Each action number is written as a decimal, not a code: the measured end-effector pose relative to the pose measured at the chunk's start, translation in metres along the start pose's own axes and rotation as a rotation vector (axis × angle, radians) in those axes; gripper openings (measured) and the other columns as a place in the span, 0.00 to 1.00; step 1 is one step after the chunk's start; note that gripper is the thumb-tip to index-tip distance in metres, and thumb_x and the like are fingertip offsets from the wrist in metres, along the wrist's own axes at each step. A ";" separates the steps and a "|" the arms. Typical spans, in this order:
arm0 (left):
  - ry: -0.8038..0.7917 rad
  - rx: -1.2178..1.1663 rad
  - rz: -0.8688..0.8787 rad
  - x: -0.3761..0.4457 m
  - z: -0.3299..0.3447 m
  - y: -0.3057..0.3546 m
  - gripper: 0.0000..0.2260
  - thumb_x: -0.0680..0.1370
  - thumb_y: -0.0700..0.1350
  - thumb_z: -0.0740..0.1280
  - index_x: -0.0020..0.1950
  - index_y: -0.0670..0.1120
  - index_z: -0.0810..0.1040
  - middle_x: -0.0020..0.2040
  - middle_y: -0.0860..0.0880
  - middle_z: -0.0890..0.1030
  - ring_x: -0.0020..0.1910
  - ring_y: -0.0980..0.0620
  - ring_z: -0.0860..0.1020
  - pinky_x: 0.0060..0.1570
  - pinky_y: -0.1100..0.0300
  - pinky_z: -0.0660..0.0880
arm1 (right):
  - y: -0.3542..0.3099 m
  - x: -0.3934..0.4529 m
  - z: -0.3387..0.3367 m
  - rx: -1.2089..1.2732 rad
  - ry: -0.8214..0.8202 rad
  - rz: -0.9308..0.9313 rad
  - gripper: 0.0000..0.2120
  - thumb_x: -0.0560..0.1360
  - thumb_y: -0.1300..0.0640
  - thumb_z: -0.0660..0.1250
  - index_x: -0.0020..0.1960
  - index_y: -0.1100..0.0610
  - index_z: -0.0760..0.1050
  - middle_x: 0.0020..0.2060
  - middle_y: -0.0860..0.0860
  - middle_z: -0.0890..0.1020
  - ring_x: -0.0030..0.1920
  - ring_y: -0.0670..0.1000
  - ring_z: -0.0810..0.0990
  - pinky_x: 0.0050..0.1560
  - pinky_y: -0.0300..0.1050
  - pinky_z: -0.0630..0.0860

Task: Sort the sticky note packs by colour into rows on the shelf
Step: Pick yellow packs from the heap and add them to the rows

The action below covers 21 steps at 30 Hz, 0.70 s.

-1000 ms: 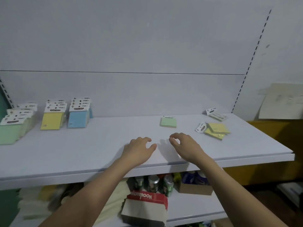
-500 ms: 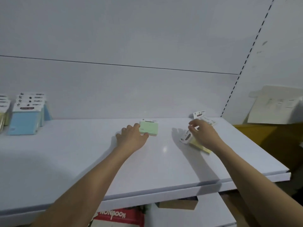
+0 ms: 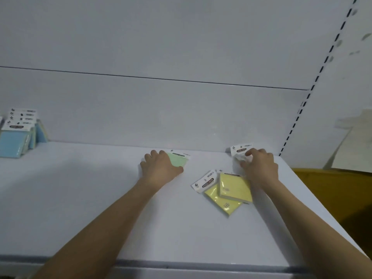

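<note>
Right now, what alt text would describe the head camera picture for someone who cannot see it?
A person's left hand holds a green sticky note pack on a white shelf, while the right hand grips a pack by its white header card near the back wall. Two yellow packs overlap between the arms; a row of blue packs stands far left.

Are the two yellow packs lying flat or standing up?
Lying flat. The two yellow packs rest face-up on the shelf, one overlapping the other.
</note>
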<state>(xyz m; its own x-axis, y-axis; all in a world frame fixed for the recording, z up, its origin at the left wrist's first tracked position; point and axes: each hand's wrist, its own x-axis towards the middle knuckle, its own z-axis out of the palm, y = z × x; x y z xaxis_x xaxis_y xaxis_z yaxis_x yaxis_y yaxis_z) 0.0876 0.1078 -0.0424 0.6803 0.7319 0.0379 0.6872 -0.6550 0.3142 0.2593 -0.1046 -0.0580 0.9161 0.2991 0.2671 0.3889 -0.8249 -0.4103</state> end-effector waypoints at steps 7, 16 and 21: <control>0.026 -0.234 -0.046 -0.009 0.017 0.059 0.25 0.68 0.50 0.73 0.59 0.41 0.71 0.59 0.42 0.68 0.57 0.41 0.74 0.48 0.58 0.68 | 0.027 0.006 0.009 0.117 -0.081 -0.003 0.22 0.71 0.46 0.67 0.62 0.54 0.73 0.60 0.58 0.74 0.62 0.61 0.68 0.58 0.52 0.67; -0.012 -0.725 -0.193 -0.018 0.025 0.067 0.37 0.65 0.40 0.80 0.71 0.44 0.68 0.64 0.44 0.73 0.61 0.45 0.76 0.58 0.52 0.76 | 0.028 0.003 0.001 0.601 -0.154 0.027 0.20 0.67 0.46 0.71 0.57 0.50 0.76 0.52 0.50 0.76 0.58 0.56 0.72 0.56 0.48 0.72; 0.167 -0.926 -0.260 -0.020 0.018 0.061 0.17 0.75 0.37 0.70 0.64 0.40 0.76 0.58 0.42 0.79 0.51 0.45 0.79 0.47 0.55 0.75 | 0.010 -0.007 -0.024 1.513 -0.518 0.240 0.10 0.77 0.51 0.61 0.44 0.58 0.74 0.34 0.49 0.77 0.33 0.47 0.76 0.38 0.43 0.74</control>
<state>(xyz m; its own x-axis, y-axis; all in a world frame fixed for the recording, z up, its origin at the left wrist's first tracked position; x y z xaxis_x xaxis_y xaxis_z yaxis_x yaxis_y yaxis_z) 0.1204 0.0495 -0.0406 0.4417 0.8968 -0.0261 0.2898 -0.1151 0.9501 0.2544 -0.1269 -0.0430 0.7781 0.6193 -0.1057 -0.3128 0.2360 -0.9200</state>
